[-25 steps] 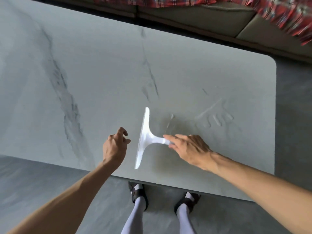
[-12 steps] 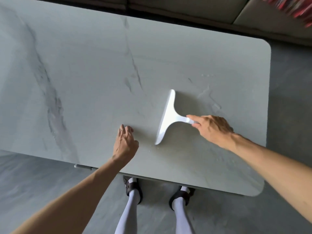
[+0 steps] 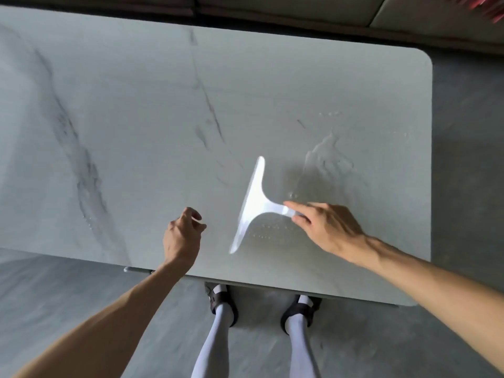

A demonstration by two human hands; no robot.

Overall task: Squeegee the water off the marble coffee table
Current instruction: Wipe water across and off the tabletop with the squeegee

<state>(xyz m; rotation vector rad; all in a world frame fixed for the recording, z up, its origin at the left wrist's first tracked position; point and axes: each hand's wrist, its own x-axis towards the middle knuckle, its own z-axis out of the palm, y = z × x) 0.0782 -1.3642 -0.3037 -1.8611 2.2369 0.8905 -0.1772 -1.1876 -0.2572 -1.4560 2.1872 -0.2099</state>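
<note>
A white T-shaped squeegee [image 3: 252,205] lies with its blade on the marble coffee table [image 3: 136,105], blade running from near edge to far. My right hand [image 3: 324,225] pinches its short handle from the right. Water [image 3: 327,162] sits in a smeared puddle and small drops to the right of the blade. My left hand [image 3: 181,236] hovers with loosely curled fingers just left of the squeegee, holding nothing.
The table's near edge [image 3: 272,282] runs just above my feet [image 3: 222,304] on the grey floor. Its rounded right corner [image 3: 422,58] is at the far right. A sofa [image 3: 300,12] stands beyond the far edge, with a red plaid cloth [image 3: 491,6].
The squeegee and my right hand slid right across the wet patch, then came back left and nearer. My left hand lifted off the table and its fingers curled.
</note>
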